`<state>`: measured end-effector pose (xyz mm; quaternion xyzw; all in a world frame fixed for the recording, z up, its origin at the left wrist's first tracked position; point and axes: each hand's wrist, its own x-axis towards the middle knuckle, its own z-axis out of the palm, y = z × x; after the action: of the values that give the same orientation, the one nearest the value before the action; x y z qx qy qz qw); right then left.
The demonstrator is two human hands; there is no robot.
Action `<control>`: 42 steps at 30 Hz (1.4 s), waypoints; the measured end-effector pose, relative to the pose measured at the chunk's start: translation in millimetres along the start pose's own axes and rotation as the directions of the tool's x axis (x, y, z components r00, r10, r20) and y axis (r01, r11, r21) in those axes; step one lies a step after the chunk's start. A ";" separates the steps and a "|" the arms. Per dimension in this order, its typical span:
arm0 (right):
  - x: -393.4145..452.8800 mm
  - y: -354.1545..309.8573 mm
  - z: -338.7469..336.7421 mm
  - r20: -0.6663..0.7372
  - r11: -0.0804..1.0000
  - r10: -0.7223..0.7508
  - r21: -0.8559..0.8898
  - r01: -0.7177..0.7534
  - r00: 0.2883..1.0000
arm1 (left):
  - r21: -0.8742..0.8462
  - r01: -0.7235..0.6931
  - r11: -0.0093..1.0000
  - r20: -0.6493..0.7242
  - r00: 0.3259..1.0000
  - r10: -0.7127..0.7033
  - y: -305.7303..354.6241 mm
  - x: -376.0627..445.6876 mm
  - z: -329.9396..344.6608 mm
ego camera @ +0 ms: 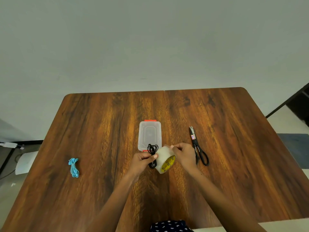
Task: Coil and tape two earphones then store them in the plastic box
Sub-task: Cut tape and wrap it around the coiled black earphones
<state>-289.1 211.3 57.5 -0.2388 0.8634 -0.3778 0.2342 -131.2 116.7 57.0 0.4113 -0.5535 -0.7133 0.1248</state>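
Two bare hands meet over the middle of the table. The left hand has its fingers curled round a coiled black earphone cable, loops standing above the fist and a short bunch hanging below. The right hand pinches with thumb and forefinger at the upper edge of a roll of clear glossy packing tape with a yellow printed cardboard core; whether a free tape end is lifted cannot be made out. The roll sits just beside the black coil, touching the left fingertips. Directly behind them lies a translucent rectangular plastic box with orange-red clips, lid on; its near edge is hidden by the coil and roll. Right of the hand lie black-handled steel scissors, one handle partly covered by the wrist. Well apart to the left rests a coiled light-blue earphone. All sit on a dark, streaky wood-grain table with rounded corners, against a plain pale wall. Dotted dark fabric is cut off at the bottom edge.
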 end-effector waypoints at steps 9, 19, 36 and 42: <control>-10.8 0.3 -1.0 -0.033 0.996 -0.041 -0.079 0.038 0.999 | -0.023 0.044 0.999 -0.101 0.994 -0.046 -0.2 -11.4 0.2; -32.2 -10.7 9.9 -0.136 0.957 -0.223 -0.218 0.191 0.965 | -0.201 0.301 0.932 -0.031 0.949 -0.313 47.2 6.1 23.2; -56.1 6.2 31.0 0.010 0.818 -0.488 -0.345 0.461 0.873 | -0.165 0.272 0.948 -0.150 0.943 -0.296 32.0 11.3 26.7; -54.3 17.6 23.8 0.039 0.802 -0.562 -0.220 0.555 0.826 | -0.186 0.274 0.944 -0.038 0.958 -0.286 24.9 9.4 18.2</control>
<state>-237.2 241.0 41.8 -0.5014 0.7946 -0.3347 0.0722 -157.2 114.4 75.9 0.4958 -0.4189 -0.7569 0.0766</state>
